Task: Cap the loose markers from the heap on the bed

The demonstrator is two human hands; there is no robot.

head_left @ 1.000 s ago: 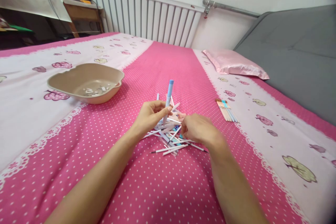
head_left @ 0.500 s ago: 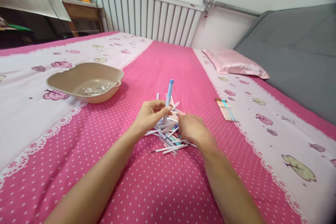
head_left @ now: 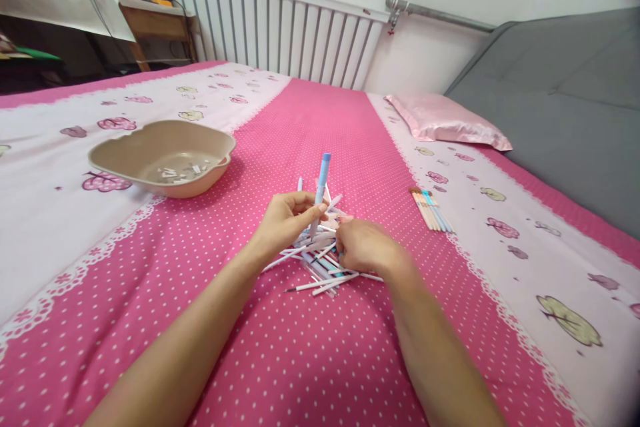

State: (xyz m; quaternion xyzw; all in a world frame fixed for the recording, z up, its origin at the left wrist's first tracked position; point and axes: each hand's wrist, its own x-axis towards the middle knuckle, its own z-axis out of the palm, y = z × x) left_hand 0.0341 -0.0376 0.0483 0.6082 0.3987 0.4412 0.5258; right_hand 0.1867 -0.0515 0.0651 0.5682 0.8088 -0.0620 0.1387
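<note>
Far left on the pink dotted bedspread point(head_left: 310, 360) sits a tan bowl point(head_left: 163, 157) with small white scraps inside, set apart from the work. Near the middle, the left hand point(head_left: 285, 221) pinches a blue-capped pen point(head_left: 320, 193) upright, clear of the heap. Just right, the right hand point(head_left: 365, 247) rests on the pile of pen parts point(head_left: 320, 273) — fingers curled down; whether they grip anything, I cannot tell. Farther right, a neat row of pens point(head_left: 433, 209) lies side by side.

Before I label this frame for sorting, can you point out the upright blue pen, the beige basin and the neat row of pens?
blue pen point(head_left: 323, 177), head view, upper barrel below the cap.
beige basin point(head_left: 131, 179), head view, near wall.
row of pens point(head_left: 433, 210), head view, middle of the barrels.
</note>
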